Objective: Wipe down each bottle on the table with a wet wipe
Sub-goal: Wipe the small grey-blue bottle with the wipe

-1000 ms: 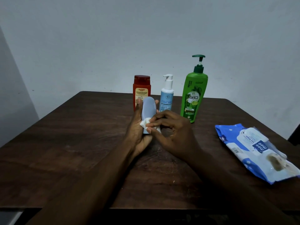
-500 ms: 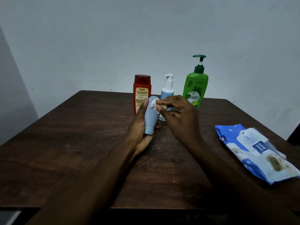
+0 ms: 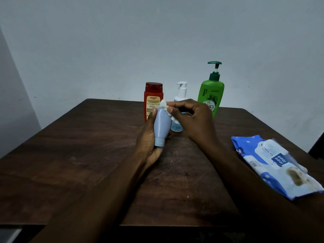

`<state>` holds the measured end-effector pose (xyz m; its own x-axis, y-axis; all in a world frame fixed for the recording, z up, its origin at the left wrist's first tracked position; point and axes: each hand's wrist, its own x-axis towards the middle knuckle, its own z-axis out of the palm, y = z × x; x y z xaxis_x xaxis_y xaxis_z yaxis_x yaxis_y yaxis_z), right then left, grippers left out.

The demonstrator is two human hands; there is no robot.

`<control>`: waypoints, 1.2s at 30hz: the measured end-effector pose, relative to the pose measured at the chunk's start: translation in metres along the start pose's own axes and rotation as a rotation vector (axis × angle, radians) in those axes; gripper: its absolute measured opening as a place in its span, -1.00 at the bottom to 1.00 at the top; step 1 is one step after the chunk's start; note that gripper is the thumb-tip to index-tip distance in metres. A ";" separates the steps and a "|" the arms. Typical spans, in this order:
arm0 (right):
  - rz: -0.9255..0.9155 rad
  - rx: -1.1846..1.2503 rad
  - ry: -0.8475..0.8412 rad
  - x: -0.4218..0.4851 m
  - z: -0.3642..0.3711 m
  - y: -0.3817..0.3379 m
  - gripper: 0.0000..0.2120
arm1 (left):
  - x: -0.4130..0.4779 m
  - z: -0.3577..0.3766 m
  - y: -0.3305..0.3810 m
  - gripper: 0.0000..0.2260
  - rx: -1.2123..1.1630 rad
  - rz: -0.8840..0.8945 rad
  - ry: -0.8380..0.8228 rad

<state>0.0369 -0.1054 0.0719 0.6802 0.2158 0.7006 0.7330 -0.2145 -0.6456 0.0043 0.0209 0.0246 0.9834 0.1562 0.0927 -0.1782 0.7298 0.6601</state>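
My left hand (image 3: 149,142) holds a pale blue tube bottle (image 3: 162,127) above the table, cap end toward me. My right hand (image 3: 192,120) pinches a crumpled white wet wipe (image 3: 165,106) against the tube's far end. Behind them stand a red bottle (image 3: 153,97), a white pump bottle (image 3: 180,95) partly hidden by my right hand, and a tall green pump bottle (image 3: 211,92).
A blue and white wet wipe pack (image 3: 273,163) lies flat at the right side of the dark wooden table (image 3: 78,155). A pale wall stands close behind the table's far edge.
The right hand has slid the wipe along the tube from the cap end near me up to the far end. The left hand kept holding the tube.
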 end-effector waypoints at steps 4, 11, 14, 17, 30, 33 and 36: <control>0.073 0.122 0.024 -0.018 0.005 0.004 -0.81 | -0.002 0.000 0.002 -0.68 -0.043 0.009 -0.025; 0.192 0.275 0.006 -0.050 0.012 0.005 -0.79 | -0.001 -0.005 0.004 -0.65 -0.087 -0.031 0.006; 0.200 0.239 -0.028 -0.056 0.012 0.003 -0.80 | 0.001 -0.006 0.003 -0.58 -0.090 -0.074 0.083; 0.163 0.158 -0.056 -0.061 0.013 0.000 -0.82 | 0.006 -0.010 0.002 -0.56 -0.095 -0.102 0.139; -0.035 -0.064 -0.011 -0.066 0.008 -0.007 -0.87 | 0.003 -0.007 0.000 -0.54 -0.032 -0.143 0.134; -0.040 -0.054 0.034 -0.064 0.011 -0.008 -0.88 | 0.002 -0.007 0.001 -0.57 0.011 -0.103 0.086; -0.019 -0.052 0.068 -0.061 0.011 -0.007 -0.88 | 0.006 -0.007 0.002 -0.66 0.130 -0.018 0.047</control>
<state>-0.0091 -0.1063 0.0301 0.6623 0.1556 0.7329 0.7432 -0.2605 -0.6163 0.0100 0.0279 0.0208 0.9830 0.1773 0.0469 -0.1515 0.6409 0.7525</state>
